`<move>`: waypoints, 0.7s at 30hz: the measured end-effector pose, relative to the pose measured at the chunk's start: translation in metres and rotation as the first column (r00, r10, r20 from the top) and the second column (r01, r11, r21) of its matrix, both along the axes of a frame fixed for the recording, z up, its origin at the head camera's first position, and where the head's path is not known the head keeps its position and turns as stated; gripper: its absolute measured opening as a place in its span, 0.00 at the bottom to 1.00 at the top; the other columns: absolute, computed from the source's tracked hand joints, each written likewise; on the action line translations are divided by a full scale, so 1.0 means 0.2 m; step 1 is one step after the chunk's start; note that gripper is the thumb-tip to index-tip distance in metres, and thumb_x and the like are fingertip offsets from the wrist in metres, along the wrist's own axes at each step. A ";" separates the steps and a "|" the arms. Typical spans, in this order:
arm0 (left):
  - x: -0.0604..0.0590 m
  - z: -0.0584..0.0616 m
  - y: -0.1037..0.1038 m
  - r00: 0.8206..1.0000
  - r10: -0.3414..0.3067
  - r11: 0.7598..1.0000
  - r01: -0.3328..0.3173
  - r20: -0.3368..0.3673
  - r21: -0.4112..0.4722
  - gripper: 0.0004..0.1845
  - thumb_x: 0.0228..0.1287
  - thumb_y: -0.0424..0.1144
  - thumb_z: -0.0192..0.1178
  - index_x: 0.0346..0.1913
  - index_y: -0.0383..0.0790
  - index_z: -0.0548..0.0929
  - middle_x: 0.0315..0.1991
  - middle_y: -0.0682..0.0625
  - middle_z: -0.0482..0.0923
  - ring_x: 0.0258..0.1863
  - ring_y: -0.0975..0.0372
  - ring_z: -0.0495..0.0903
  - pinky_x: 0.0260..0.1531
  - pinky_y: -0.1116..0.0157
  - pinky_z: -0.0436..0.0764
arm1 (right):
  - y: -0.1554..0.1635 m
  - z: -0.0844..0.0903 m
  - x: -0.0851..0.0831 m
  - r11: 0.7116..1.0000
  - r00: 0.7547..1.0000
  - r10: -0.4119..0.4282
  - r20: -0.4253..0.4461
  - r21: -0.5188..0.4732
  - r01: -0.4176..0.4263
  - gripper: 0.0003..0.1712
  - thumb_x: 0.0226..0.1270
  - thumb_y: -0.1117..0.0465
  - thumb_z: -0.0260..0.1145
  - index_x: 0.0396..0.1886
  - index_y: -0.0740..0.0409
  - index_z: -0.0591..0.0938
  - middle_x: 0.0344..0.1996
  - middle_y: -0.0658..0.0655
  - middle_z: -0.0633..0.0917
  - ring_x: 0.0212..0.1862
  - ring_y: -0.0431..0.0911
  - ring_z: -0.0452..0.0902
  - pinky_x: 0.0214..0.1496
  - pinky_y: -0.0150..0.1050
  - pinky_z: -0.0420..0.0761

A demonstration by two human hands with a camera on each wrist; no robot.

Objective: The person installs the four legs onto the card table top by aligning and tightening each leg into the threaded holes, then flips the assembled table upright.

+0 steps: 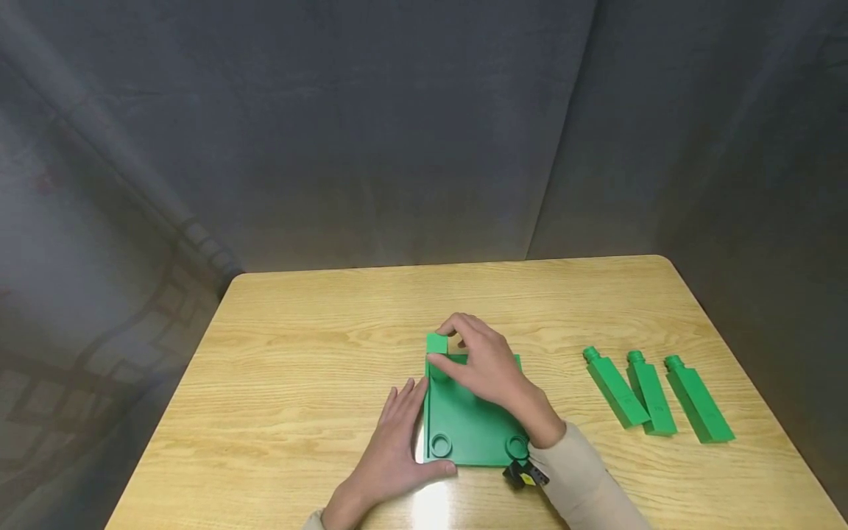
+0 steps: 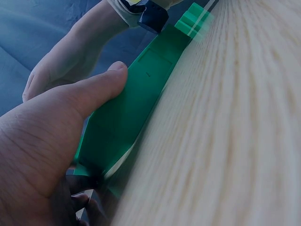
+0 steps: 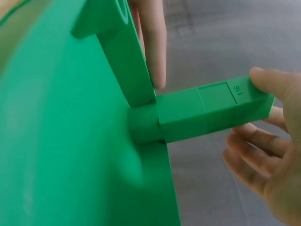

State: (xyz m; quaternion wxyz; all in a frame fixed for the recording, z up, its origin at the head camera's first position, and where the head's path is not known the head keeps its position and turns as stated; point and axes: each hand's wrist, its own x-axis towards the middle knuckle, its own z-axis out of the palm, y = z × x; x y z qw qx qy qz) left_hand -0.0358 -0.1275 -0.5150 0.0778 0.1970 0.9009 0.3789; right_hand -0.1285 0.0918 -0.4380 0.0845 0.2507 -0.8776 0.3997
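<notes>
A flat green panel (image 1: pixel 477 423) with raised round sockets lies on the table in front of me. At its far left corner a square green leg (image 1: pixel 436 344) stands upright. My right hand (image 1: pixel 482 364) pinches the leg's upper end between thumb and fingers. The right wrist view shows the leg (image 3: pixel 207 109) with its round end at the corner socket (image 3: pixel 143 125). My left hand (image 1: pixel 396 449) lies against the near left corner, straight fingers along the left edge. Its thumb (image 2: pixel 106 87) presses the panel's near side in the left wrist view.
Right of the panel, three more green legs with ringed ends lie on the wooden table: a left one (image 1: pixel 616 390), a middle one (image 1: pixel 652 397) and a right one (image 1: pixel 698 403). A small black device (image 1: pixel 525 475) sits at my right wrist. Grey curtains (image 1: pixel 397 132) surround the table.
</notes>
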 end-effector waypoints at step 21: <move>0.00 0.00 0.00 1.000 0.002 1.000 -0.002 -0.006 0.009 0.73 0.55 0.76 0.76 0.92 0.42 0.50 0.90 0.45 0.55 0.91 0.50 0.46 0.90 0.50 0.36 | -0.05 0.00 0.02 0.991 0.991 -0.134 0.011 -0.008 0.134 0.20 0.67 0.52 0.84 0.48 0.53 0.83 0.47 0.55 0.89 0.44 0.55 0.88 0.45 0.50 0.90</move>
